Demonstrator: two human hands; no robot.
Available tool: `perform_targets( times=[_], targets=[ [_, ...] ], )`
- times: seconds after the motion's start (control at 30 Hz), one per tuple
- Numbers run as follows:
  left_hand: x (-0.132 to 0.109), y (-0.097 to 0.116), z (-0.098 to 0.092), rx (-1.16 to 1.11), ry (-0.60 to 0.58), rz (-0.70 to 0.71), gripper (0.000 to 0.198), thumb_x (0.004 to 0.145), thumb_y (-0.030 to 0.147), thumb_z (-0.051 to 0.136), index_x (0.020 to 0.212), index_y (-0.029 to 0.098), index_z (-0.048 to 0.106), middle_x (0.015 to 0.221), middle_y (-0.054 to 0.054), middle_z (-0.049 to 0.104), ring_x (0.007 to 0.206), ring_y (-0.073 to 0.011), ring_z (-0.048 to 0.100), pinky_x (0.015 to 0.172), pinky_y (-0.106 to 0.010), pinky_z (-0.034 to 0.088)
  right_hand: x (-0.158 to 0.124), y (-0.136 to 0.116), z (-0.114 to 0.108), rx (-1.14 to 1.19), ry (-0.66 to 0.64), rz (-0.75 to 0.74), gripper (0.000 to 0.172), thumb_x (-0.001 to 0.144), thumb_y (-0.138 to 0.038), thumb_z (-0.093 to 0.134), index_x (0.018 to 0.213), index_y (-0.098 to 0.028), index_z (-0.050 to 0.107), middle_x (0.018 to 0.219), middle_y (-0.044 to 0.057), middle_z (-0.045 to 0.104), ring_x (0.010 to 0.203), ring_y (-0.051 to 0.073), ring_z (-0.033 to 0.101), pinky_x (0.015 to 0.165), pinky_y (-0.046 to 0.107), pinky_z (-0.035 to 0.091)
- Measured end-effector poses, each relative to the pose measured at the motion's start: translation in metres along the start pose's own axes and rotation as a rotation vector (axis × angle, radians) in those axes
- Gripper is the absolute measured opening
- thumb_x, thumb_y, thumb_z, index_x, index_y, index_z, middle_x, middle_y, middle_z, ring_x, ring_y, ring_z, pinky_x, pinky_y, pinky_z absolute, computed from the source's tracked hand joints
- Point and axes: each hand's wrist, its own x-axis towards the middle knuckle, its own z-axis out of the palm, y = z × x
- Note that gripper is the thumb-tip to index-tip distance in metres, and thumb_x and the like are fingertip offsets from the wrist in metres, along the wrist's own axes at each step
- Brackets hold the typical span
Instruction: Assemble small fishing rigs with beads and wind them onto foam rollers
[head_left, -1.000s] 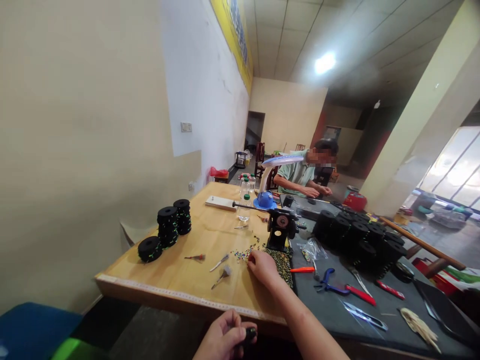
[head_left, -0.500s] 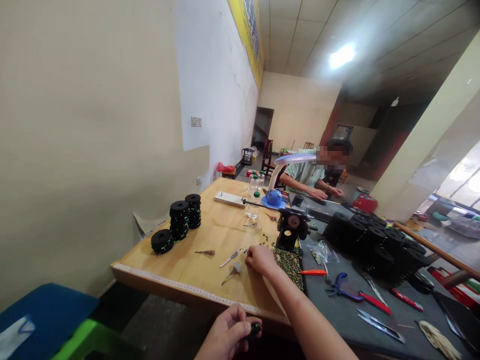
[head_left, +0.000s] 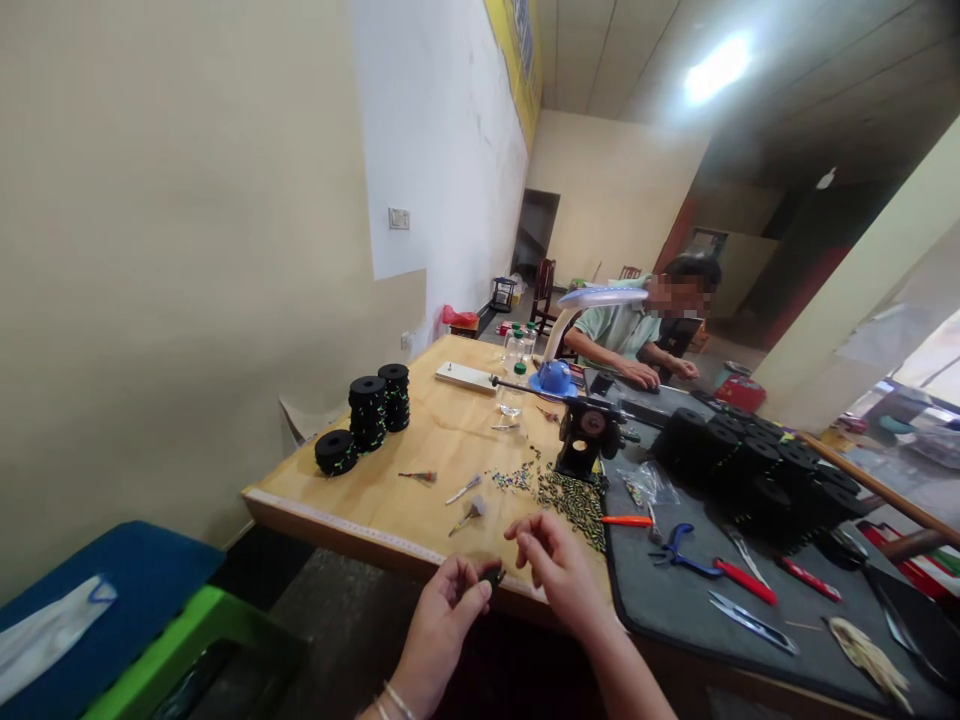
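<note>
My left hand (head_left: 448, 612), at the table's front edge, pinches a small dark piece (head_left: 492, 576) between thumb and fingers. Just right of it is my right hand (head_left: 553, 560), fingers curled and thumb close to the fingertips; whether anything tiny is between them cannot be made out. Beyond my hands lie a pile of small dark-and-yellow pieces (head_left: 574, 497) and scattered coloured beads (head_left: 513, 478). Small brushes (head_left: 471, 512) rest left of the beads. A black winding device (head_left: 589, 435) with a long rod stands behind the pile.
Black spools (head_left: 367, 412) stand at the left, and many more (head_left: 750, 465) at the right. Blue pliers (head_left: 682, 553), snips (head_left: 752, 622) and an orange-handled tool (head_left: 627, 520) lie on the grey mat. A person (head_left: 622, 335) sits across, behind a lamp (head_left: 555, 378).
My right hand has drawn back from the beads toward my left hand, uncovering the beads and more of the pile. The view has shifted slightly. The other person's hand has moved a little.
</note>
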Motion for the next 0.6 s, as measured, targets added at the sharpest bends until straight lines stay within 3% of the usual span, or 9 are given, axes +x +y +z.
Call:
perform_targets(
  times=[0.1, 0.2, 0.33, 0.6],
  targets=[
    [-0.003, -0.001, 0.006, -0.010, -0.014, 0.047, 0.022, 0.071, 0.028, 0.067, 0.066, 0.021, 0.046, 0.088, -0.007, 0.071, 0.100, -0.0268, 0.060, 0.083, -0.034, 0.044, -0.038, -0.001, 0.014, 0.301, 0.076, 0.006, 0.021, 0.086, -0.041, 0.052, 0.084, -0.020, 0.053, 0.091, 0.006, 0.060, 0.061, 0.013, 0.053, 0.044, 0.020, 0.040],
    [-0.007, 0.000, 0.013, 0.004, -0.022, 0.087, 0.023, 0.071, 0.027, 0.067, 0.067, 0.021, 0.045, 0.095, -0.009, 0.071, 0.097, -0.0264, 0.062, 0.085, -0.037, 0.046, -0.054, 0.000, 0.027, 0.383, 0.124, 0.000, 0.021, 0.086, -0.040, 0.054, 0.083, -0.020, 0.056, 0.090, 0.006, 0.061, 0.061, 0.012, 0.051, 0.048, 0.021, 0.042],
    [-0.009, 0.002, 0.017, 0.052, -0.012, 0.120, 0.022, 0.070, 0.025, 0.066, 0.068, 0.021, 0.044, 0.099, -0.010, 0.070, 0.100, -0.0265, 0.061, 0.090, -0.039, 0.044, -0.057, 0.001, 0.031, 0.425, 0.150, -0.017, 0.018, 0.087, -0.037, 0.054, 0.085, -0.019, 0.057, 0.102, 0.008, 0.061, 0.073, 0.015, 0.056, 0.058, 0.024, 0.046],
    [-0.009, 0.000, 0.019, 0.102, 0.001, 0.131, 0.021, 0.070, 0.023, 0.064, 0.067, 0.021, 0.043, 0.100, -0.010, 0.070, 0.100, -0.0249, 0.062, 0.089, -0.037, 0.047, -0.060, -0.002, 0.027, 0.369, 0.164, -0.091, 0.012, 0.088, -0.031, 0.053, 0.086, -0.020, 0.057, 0.100, 0.009, 0.064, 0.095, 0.022, 0.059, 0.079, 0.030, 0.048]
  ],
)
